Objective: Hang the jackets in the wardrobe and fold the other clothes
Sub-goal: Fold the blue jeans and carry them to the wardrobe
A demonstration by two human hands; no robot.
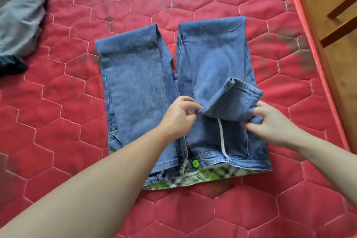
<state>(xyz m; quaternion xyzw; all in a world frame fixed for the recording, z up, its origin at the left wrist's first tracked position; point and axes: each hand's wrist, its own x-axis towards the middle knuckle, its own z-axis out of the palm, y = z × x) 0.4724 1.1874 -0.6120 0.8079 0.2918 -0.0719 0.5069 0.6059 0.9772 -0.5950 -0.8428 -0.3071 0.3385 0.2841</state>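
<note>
A pair of blue jeans (139, 83) lies flat on the red quilted mattress (77, 160), waistband toward me, with a green button and green plaid lining showing at the waist. Both legs are folded back over the body of the jeans. The right leg's hem end (231, 100) is lifted and bent over. My left hand (178, 116) pinches its left edge. My right hand (272, 123) grips its right edge.
A grey garment (19, 11) lies bunched at the mattress's far left, with a dark cloth (11, 64) beside it. The mattress edge runs down the right side; beyond it are a wooden floor and dark chair legs (340, 23).
</note>
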